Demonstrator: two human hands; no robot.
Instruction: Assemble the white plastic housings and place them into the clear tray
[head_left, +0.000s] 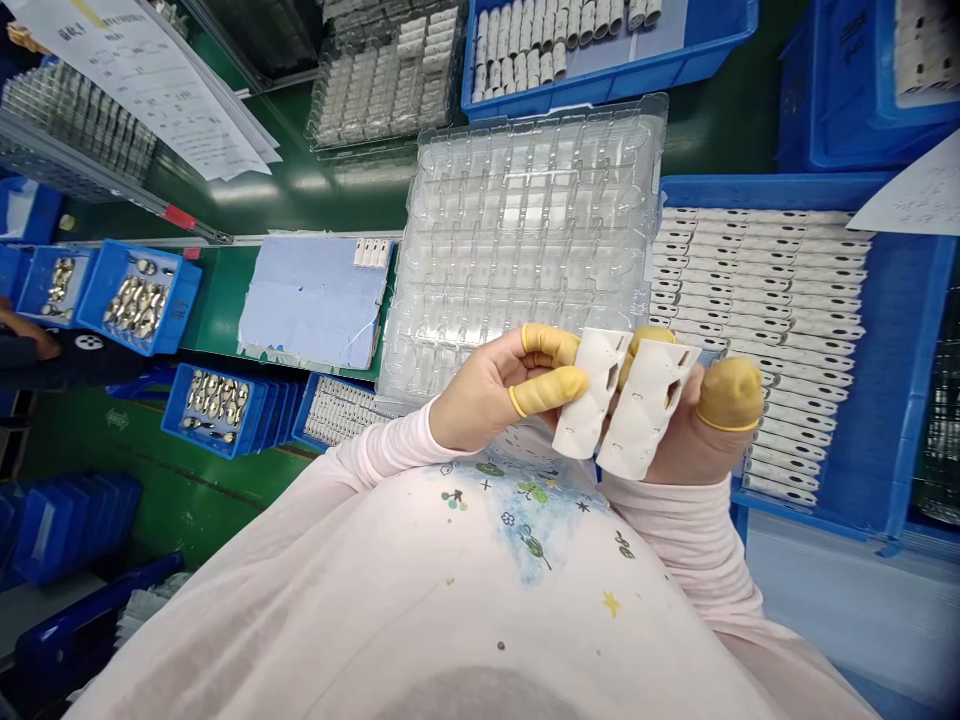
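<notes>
From where I stand, I can see that the one camera sits on the person's head and looks forward and down, over the pink shirt, which fills the picture at six o'clock. The left hand and the right hand are very near the lens, just below the centre. The green workbench lies farther away, toward twelve o'clock, and the blue crate at three o'clock is seen from above.
</notes>
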